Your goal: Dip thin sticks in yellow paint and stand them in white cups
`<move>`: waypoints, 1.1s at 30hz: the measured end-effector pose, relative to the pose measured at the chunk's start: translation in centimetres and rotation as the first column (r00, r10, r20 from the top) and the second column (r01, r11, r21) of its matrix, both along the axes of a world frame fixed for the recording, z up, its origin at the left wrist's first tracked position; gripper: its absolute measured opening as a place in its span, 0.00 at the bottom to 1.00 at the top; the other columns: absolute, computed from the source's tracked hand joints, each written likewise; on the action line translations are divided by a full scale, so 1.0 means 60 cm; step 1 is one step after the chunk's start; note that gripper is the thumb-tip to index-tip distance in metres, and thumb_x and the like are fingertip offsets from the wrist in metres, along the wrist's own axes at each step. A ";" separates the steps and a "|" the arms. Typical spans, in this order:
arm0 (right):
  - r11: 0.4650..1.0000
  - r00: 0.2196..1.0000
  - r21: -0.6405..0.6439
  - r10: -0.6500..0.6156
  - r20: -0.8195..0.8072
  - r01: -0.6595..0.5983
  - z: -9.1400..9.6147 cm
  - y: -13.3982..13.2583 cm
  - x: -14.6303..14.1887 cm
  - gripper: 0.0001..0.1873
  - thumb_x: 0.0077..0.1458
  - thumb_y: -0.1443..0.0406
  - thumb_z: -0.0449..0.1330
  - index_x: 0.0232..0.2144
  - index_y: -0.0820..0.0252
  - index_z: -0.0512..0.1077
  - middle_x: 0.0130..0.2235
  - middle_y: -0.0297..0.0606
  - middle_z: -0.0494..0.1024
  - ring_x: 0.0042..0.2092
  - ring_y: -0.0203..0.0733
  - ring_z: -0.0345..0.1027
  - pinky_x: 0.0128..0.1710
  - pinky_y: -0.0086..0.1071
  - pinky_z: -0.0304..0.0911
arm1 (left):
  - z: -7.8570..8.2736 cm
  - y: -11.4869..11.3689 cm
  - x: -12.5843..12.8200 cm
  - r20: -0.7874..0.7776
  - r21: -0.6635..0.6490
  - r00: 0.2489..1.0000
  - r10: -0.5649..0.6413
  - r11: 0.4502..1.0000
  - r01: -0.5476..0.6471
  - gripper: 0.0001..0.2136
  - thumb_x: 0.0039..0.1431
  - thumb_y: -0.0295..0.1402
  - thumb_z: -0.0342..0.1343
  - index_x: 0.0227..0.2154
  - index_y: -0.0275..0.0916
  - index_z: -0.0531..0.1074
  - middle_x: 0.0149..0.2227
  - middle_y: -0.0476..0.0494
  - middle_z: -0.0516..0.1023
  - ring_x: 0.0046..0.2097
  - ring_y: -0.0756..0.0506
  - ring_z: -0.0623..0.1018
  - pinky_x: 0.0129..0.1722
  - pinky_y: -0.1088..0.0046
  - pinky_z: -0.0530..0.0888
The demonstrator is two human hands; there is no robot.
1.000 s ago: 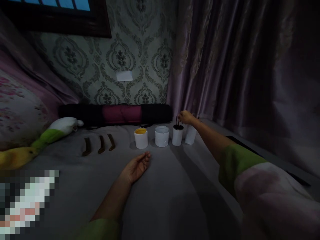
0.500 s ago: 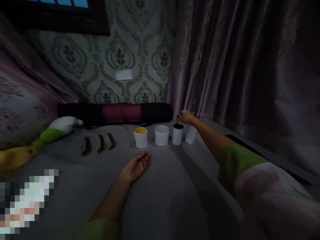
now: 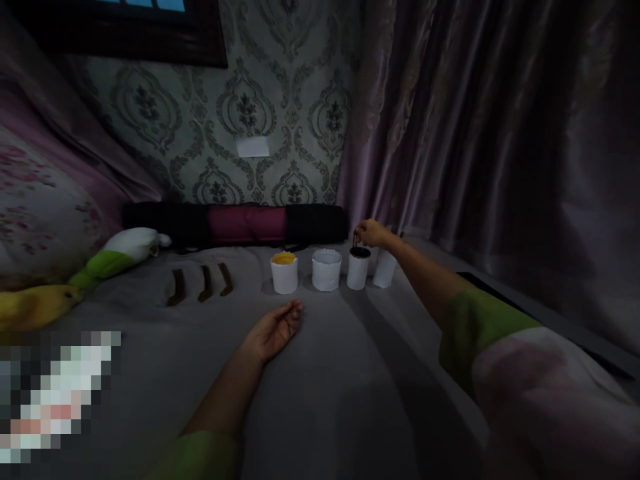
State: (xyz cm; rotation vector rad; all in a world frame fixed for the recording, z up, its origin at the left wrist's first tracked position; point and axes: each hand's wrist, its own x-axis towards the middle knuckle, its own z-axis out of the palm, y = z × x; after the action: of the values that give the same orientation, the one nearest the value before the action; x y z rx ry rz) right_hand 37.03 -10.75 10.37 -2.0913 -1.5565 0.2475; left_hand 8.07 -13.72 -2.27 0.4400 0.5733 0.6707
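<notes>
My right hand [image 3: 373, 233] is closed around a thin dark stick [image 3: 355, 240], whose exact kind I cannot make out. Its lower end reaches down to the mouth of a slim white container [image 3: 357, 272] with a dark rim and dark inside. Partly behind my right forearm stands another white container [image 3: 384, 271]. To the left are a wide white tub [image 3: 327, 273] with a pale inside and a white tub [image 3: 285, 277] with yellow inside. Palm turned up, my left hand [image 3: 277, 331] lies on the grey sheet in front of the tubs, fingers loosely curled and holding nothing.
Several dark brown, bent pieces [image 3: 204, 283] lie in a row on the grey sheet [image 3: 320, 413]. Plush toys, one white and green [image 3: 117, 252] and one yellow [image 3: 43, 307], are at the left. A black and maroon roll [image 3: 247, 223] lies along the wall; purple curtains [image 3: 450, 133] hang right.
The view has shifted slightly, so everything sits a little differently in the picture. Both hands keep their places; the right still holds the stick at the slim container.
</notes>
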 end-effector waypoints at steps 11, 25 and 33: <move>1.000 0.999 -0.018 -0.015 -0.033 0.015 0.003 0.000 0.003 0.10 0.55 0.70 0.48 0.27 0.67 0.68 0.30 0.40 0.75 0.19 0.26 0.59 0.16 0.21 0.53 | -0.007 0.004 0.000 0.006 -0.026 1.000 0.003 1.000 -0.003 0.06 0.56 0.21 0.46 0.34 0.28 0.68 0.27 0.41 0.73 0.24 0.54 0.72 0.22 0.80 0.71; 0.997 0.997 0.008 -0.075 -0.024 0.075 0.027 -0.023 0.002 0.07 0.54 0.68 0.53 0.27 0.66 0.68 0.27 0.40 0.75 0.19 0.26 0.61 0.16 0.19 0.54 | -0.005 0.001 0.001 0.029 -0.013 1.000 0.004 1.000 -0.004 0.06 0.56 0.20 0.46 0.33 0.28 0.67 0.26 0.42 0.73 0.23 0.54 0.72 0.21 0.81 0.71; 0.991 0.992 0.090 -0.096 -0.078 0.103 0.053 -0.063 -0.010 0.08 0.54 0.69 0.50 0.30 0.67 0.69 0.28 0.40 0.75 0.17 0.25 0.59 0.15 0.19 0.53 | -0.010 0.002 -0.001 0.023 0.026 1.000 -0.004 1.000 0.004 0.06 0.55 0.20 0.47 0.34 0.28 0.67 0.27 0.42 0.73 0.24 0.54 0.72 0.22 0.81 0.71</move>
State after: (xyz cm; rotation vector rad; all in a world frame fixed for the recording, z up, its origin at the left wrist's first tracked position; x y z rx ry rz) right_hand 36.45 -14.56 13.53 -2.0563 -1.3896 0.2086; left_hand 8.03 -13.62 -2.87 0.4572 0.5422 0.6794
